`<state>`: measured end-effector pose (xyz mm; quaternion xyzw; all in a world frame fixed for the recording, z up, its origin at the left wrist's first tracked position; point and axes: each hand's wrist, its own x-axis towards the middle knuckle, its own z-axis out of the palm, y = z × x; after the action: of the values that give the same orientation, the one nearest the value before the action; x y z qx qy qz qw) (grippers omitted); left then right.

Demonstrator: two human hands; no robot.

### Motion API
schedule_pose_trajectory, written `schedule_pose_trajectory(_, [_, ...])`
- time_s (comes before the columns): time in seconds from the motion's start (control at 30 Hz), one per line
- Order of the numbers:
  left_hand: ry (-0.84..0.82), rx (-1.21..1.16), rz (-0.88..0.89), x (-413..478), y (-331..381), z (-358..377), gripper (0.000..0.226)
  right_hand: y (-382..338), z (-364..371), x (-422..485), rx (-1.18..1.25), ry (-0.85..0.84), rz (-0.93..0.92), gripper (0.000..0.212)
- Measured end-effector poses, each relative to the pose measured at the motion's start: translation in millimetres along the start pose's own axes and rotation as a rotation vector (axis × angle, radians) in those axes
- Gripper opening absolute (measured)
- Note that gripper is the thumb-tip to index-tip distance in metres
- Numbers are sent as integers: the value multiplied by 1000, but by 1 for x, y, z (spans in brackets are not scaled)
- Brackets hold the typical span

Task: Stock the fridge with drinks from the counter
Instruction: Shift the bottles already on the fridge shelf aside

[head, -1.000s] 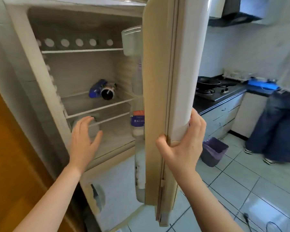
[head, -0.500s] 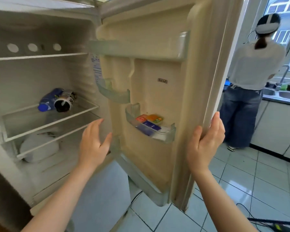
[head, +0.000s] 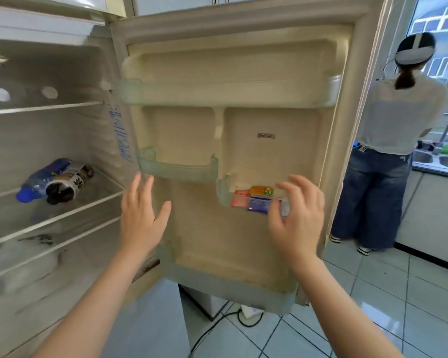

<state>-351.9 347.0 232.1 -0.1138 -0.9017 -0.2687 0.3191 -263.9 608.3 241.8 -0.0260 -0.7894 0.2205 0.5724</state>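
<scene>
On the fridge shelf point(head: 93, 204), a blue bottle point(head: 40, 179) lies, cap outward.

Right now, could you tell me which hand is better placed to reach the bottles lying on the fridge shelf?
Probably the left hand: it is open, empty and nearer the bottles on the shelf. The right hand hovers across at the door bin.
</scene>
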Motion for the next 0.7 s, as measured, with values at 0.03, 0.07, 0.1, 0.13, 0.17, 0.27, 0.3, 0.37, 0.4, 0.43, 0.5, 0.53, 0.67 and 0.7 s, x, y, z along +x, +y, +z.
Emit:
schedule_pose_trajectory(0.03, [0, 6, -10, 7, 2, 6, 66, 1, 11, 2, -35, -62, -35, 23])
schedule_pose_trajectory(0.07, [-1, 13, -22, 14, 4, 11, 67, 4, 22, 4, -82, -116, -49, 20])
schedule_pose_trajectory(0.1, [0, 22, -28, 20, 5, 16, 69, 8, 32, 7, -136, -153, -51, 16])
schedule_pose_trajectory(0.13, [2, 33, -25, 26, 6, 20, 70, 13, 43, 10, -184, -178, -52, 13])
schedule_pose_trajectory(0.17, [7, 47, -16, 33, 6, 24, 71, 19, 53, 13, -217, -195, -53, 12])
schedule_pose_trajectory(0.27, [20, 99, 20, 50, 6, 33, 74, 41, 80, 25, -251, -220, -41, 16])
schedule_pose_trajectory(0.3, [18, 110, 21, 56, 5, 36, 75, 48, 87, 29, -253, -229, -32, 19])
schedule_pose_trajectory(0.37, [-6, 119, 10, 64, 5, 43, 76, 61, 102, 34, -243, -259, -24, 26])
schedule_pose_trajectory(0.4, [-25, 108, 2, 67, 5, 47, 77, 66, 108, 36, -231, -279, -21, 31])
schedule_pose_trajectory(0.43, [-40, 90, -3, 70, 5, 51, 79, 71, 115, 38, -216, -299, -16, 35])
schedule_pose_trajectory(0.5, [-49, 65, 5, 76, 5, 58, 81, 79, 128, 42, -189, -321, 14, 42])
schedule_pose_trajectory(0.53, [-39, 65, 15, 78, 6, 61, 82, 83, 134, 44, -182, -322, 40, 45])
schedule_pose_trajectory(0.67, [2, 60, 60, 83, 6, 74, 82, 97, 156, 48, -202, -326, 116, 58])
schedule_pose_trajectory(0.7, [2, 44, 66, 84, 5, 77, 81, 100, 161, 50, -204, -335, 129, 60])
